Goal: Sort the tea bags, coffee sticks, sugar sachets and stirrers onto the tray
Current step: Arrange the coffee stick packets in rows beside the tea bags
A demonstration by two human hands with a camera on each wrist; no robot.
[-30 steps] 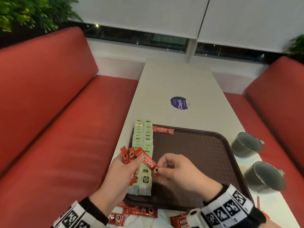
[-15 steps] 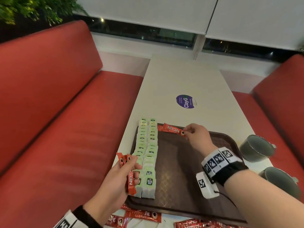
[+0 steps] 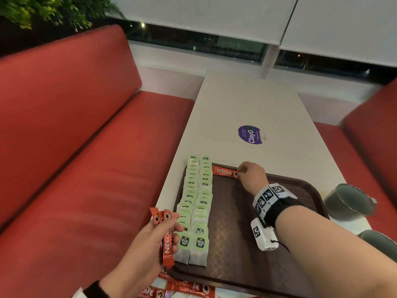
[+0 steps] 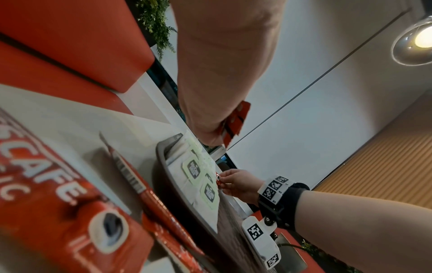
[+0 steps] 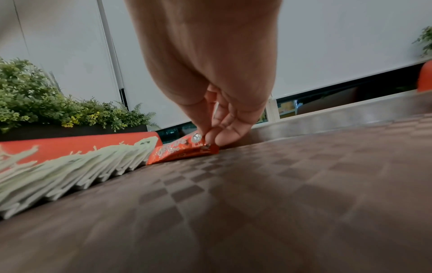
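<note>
A dark brown tray [image 3: 253,250] lies on the white table. Two rows of green-labelled tea bags [image 3: 196,203] run along its left side. At the tray's far edge my right hand [image 3: 241,171] pinches the end of a red coffee stick [image 3: 224,171] that lies on top of another one there; the right wrist view shows the same coffee stick [image 5: 184,150] pinched at its end and the tea bags [image 5: 70,166] beside it. My left hand [image 3: 169,224] holds a bunch of red coffee sticks [image 3: 165,237] upright by the tray's near left corner.
More loose coffee sticks [image 3: 187,288] lie on the table in front of the tray. Two grey cups [image 3: 349,201] stand right of the tray. A purple sticker [image 3: 251,134] marks the table further out. Red benches [image 3: 75,168] flank the table.
My right hand took one coffee stick from the bunch in my left hand and carried it to the tray's far edge, onto the stick lying there. The left hand barely moved.
</note>
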